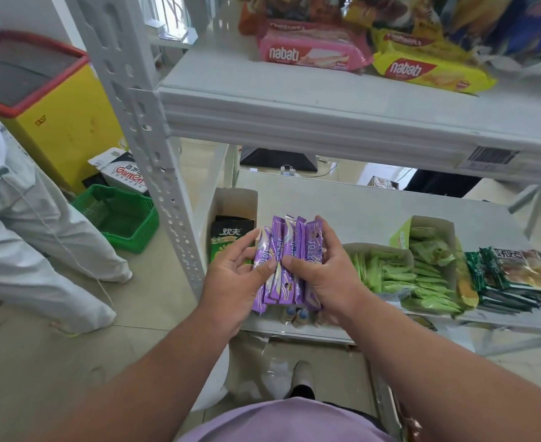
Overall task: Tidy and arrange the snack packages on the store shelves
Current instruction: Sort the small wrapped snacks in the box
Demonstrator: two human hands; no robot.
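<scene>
Several slim purple snack packets (pixel 290 250) are bunched upright between both hands, above the front edge of the lower white shelf (pixel 374 215). My left hand (pixel 234 275) grips the bundle's left side, thumb on its front. My right hand (pixel 329 269) clasps the right side, fingers curled over the top. Behind my left hand stands an open cardboard box (pixel 235 202) with a black and green carton (pixel 231 236) inside. To the right, display boxes hold green packets (pixel 390 275), then dark green packs (pixel 518 275). Pink (pixel 310 52) and yellow nabati wafer packs (pixel 428 73) lie on the upper shelf (pixel 294 113).
A perforated white shelf post (pixel 154 148) rises just left of my hands. On the floor to the left sit a green basket (pixel 119 218), a yellow chest freezer (pixel 49 103) and a carton. A person in pale trousers (pixel 23 237) stands at far left. My shoe (pixel 302 378) shows below.
</scene>
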